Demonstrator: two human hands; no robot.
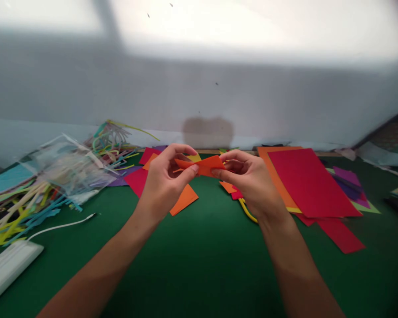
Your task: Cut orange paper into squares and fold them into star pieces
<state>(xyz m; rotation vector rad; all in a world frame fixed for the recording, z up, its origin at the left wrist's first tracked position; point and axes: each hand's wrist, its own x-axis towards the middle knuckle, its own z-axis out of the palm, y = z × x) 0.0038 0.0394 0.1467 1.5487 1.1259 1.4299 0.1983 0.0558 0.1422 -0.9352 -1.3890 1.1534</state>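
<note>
A folded piece of orange paper (207, 165) is held up above the green table between both hands. My left hand (167, 176) pinches its left end between thumb and fingers. At the other end, the thumb and fingers of my right hand (245, 172) are closed on the same paper. Below my left hand lie an orange sheet (185, 201) and a red sheet (135, 182), partly covered by the hand. Small orange and red paper pieces (227, 187) and a yellow curved strip (247, 211) show beneath my right hand.
A large red sheet (313, 183) overlaps an orange sheet (278, 176) on the right, with purple paper (350, 179) beside them. Tangled coloured strips (29, 198) and a clear plastic bag (69, 165) fill the left. A white device with a cable (15, 265) lies nearer. A wall (146, 88) stands behind.
</note>
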